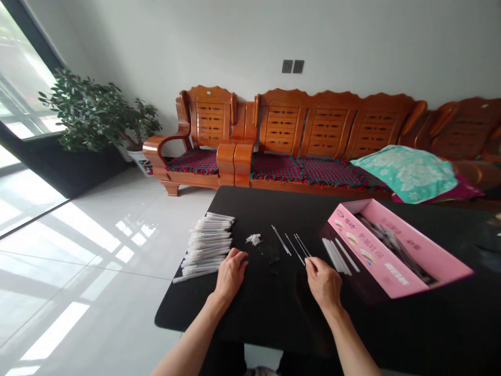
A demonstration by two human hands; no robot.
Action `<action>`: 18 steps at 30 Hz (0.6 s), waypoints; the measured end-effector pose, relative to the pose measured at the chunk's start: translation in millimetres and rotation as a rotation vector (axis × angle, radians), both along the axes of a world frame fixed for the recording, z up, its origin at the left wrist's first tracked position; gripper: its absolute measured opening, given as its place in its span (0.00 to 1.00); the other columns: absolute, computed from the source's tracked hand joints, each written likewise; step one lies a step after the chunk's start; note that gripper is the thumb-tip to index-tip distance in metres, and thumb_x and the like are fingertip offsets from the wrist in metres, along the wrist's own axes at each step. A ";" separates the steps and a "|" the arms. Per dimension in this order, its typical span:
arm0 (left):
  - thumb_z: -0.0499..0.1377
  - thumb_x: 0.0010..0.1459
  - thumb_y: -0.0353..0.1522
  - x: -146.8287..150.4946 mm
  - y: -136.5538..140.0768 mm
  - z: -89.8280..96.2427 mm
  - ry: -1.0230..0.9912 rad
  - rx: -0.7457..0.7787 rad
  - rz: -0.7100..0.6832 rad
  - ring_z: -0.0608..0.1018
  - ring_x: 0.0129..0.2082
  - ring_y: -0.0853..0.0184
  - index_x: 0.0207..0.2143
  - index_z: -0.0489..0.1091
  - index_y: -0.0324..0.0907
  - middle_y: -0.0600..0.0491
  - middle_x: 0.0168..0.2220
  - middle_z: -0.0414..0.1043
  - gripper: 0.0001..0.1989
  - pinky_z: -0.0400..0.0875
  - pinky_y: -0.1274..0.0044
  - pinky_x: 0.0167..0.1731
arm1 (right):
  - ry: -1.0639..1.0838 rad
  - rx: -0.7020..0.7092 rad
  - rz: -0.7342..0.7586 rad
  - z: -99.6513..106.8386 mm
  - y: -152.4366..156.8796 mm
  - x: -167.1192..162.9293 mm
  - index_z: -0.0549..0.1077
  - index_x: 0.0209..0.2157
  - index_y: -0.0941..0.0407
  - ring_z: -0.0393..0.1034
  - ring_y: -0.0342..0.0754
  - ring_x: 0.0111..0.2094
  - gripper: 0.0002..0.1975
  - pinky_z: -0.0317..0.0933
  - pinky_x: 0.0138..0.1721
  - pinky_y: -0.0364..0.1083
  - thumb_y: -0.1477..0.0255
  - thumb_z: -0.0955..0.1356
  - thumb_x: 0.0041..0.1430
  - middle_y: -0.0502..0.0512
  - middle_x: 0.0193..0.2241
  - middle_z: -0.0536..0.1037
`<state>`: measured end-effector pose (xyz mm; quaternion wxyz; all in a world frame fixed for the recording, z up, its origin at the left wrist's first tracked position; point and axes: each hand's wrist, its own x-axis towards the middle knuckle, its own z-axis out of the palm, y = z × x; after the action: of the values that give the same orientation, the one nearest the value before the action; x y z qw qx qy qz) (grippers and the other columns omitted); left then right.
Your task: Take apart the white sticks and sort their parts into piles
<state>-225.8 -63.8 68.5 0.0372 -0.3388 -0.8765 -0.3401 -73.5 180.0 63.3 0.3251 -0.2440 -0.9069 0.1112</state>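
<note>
My right hand (324, 284) has thumb and fingertips pinched at the near end of a thin grey rod (302, 245); whether it grips one or two is unclear. More thin rods (281, 240) lie on the black table just to the left. Several white tubes (336, 256) rest to the right of this hand. My left hand (230, 274) lies on the table with curled fingers, beside a large pile of whitish tubes (207, 243); anything inside its fingers is hidden. Between the hands are a small heap of short white pieces (254, 239) and some small dark bits (274, 261).
A pink box (376, 258) holding dark, slender items stands on the right of the black table (270, 318). Behind the table are wooden seats (301, 125) with woven cushions and a turquoise cloth (410, 175). A potted plant (94, 112) stands by the window at left.
</note>
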 end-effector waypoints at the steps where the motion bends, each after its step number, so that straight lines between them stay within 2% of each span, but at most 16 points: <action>1: 0.56 0.60 0.27 -0.9 -11.5 0.4 0.019 -0.032 0.003 0.76 0.34 0.66 0.42 0.73 0.46 0.52 0.39 0.71 0.10 0.68 0.77 0.35 | 0.007 -0.025 0.037 -1.3 -7.4 -0.8 0.75 0.31 0.57 0.72 0.47 0.27 0.17 0.54 0.30 0.43 0.64 0.60 0.66 0.57 0.28 0.79; 4: 0.57 0.60 0.27 -5.8 -40.4 -0.6 0.094 -0.091 -0.022 0.76 0.41 0.64 0.45 0.72 0.47 0.51 0.42 0.71 0.12 0.70 0.76 0.39 | 0.023 -0.079 0.108 -4.5 -22.6 -3.6 0.75 0.31 0.57 0.72 0.46 0.26 0.17 0.55 0.31 0.43 0.64 0.60 0.67 0.56 0.26 0.78; 7: 0.56 0.60 0.26 -11.1 -56.2 -4.8 0.165 -0.142 -0.047 0.74 0.45 0.62 0.45 0.72 0.46 0.50 0.44 0.71 0.12 0.71 0.75 0.41 | 0.028 -0.108 0.147 -6.1 -30.1 -7.0 0.75 0.30 0.56 0.71 0.46 0.26 0.17 0.55 0.32 0.43 0.65 0.60 0.67 0.55 0.25 0.78; 13: 0.54 0.62 0.26 -19.2 -61.3 -12.9 0.243 -0.179 -0.057 0.75 0.42 0.63 0.40 0.73 0.45 0.50 0.42 0.72 0.10 0.71 0.76 0.37 | 0.013 -0.126 0.192 -2.1 -36.9 -11.8 0.74 0.30 0.56 0.70 0.46 0.26 0.17 0.54 0.32 0.43 0.66 0.60 0.67 0.55 0.25 0.77; 18: 0.52 0.65 0.29 -11.9 -56.4 -1.7 0.274 -0.086 -0.094 0.77 0.41 0.64 0.40 0.72 0.44 0.50 0.41 0.74 0.09 0.71 0.76 0.37 | 0.018 -0.208 0.208 8.2 -47.2 -12.7 0.74 0.29 0.56 0.69 0.46 0.26 0.18 0.54 0.32 0.43 0.65 0.60 0.67 0.55 0.24 0.76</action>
<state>-237.7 -120.2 66.7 0.1260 -0.4242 -0.8600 -0.2542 -86.2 132.8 71.5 0.2931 -0.1801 -0.9078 0.2397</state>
